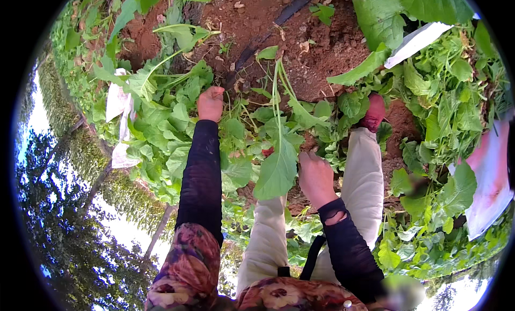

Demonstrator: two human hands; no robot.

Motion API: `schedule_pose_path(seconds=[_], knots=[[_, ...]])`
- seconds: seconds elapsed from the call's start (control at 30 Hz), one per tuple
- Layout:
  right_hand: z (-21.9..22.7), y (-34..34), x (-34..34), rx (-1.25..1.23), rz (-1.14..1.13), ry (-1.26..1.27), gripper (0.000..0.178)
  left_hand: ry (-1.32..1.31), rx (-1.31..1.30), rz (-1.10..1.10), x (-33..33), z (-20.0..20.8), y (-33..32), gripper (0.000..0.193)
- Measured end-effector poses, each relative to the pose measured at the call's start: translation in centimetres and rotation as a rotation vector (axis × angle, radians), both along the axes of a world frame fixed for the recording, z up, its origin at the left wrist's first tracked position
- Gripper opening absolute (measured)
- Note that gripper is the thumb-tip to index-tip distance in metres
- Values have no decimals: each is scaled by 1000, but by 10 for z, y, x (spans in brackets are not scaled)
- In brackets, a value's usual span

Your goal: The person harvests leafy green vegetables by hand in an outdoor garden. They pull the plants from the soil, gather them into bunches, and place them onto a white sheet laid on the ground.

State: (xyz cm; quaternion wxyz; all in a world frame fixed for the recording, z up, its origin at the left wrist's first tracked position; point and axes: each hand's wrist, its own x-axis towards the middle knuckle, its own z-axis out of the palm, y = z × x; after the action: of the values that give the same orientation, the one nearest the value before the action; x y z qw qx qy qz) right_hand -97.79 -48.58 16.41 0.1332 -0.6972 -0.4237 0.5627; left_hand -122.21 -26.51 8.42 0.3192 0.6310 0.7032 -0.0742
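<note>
In the middle of the leafy row, just in front of my knees, a long-stalked green leaf (277, 169) hangs from my right hand (314, 174). The fingers are closed around its lower stalk and the broad blade droops to the left of the fist, while the thin stalks run up toward the bare soil. My left hand (210, 103) is stretched further out into the low plants (161, 128); it is curled into a loose fist among the stems, but I cannot tell whether it has actually gripped one.

As for progress, I judge the picking only partly done: one plant is up in my right hand, and a thick mat of the same greens fills the ground to my left and around my feet. To the right lies a loose heap of cut greens (450, 107), which looks like what has been gathered. Beyond that, a pink and white sack (491, 177) sits at the right edge, and the red-brown soil (322, 59) above looks already bare.
</note>
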Motion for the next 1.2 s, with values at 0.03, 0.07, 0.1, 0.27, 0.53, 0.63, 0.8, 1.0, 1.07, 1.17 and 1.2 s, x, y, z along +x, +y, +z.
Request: schedule_pose_path(seconds=[0.03, 0.07, 0.1, 0.27, 0.53, 0.63, 0.8, 1.0, 1.07, 1.17, 1.2], knots=[[-2, -5, -7, -18, 32, -9, 17, 291, -32, -454, -26, -9, -7, 18], [-4, -12, -13, -8, 45, -13, 16, 477, -115, -460, -47, -16, -16, 26], [-6, -19, -21, 0, 59, -15, 16, 461, -205, -337, -65, -20, -22, 27], [-25, -39, -59, 61, -443, 384, 21, 503, 68, -275, -72, -6, -46, 27], [-29, -66, -74, -30, -311, 183, 19, -346, -55, 236, -24, -30, 23, 16], [-30, -82, -83, -337, -1121, 851, 21, 323, 35, -196, -52, -36, -4, 34], [-25, -64, -83, -395, -1079, 997, 30, 429, -167, 80, -71, -42, -77, 65], [-19, -19, -68, -209, 424, -8, 40, 348, -460, 190, -71, -62, -71, 67], [-22, -25, -71, -157, -11, 180, 42, 367, -534, 64, -78, -66, -73, 68], [-28, -49, -80, -313, -876, 876, 46, 411, -300, 145, -76, -74, -97, 65], [-29, -58, -79, -378, -1126, 1116, 47, 411, -142, 278, -70, -79, -106, 63]])
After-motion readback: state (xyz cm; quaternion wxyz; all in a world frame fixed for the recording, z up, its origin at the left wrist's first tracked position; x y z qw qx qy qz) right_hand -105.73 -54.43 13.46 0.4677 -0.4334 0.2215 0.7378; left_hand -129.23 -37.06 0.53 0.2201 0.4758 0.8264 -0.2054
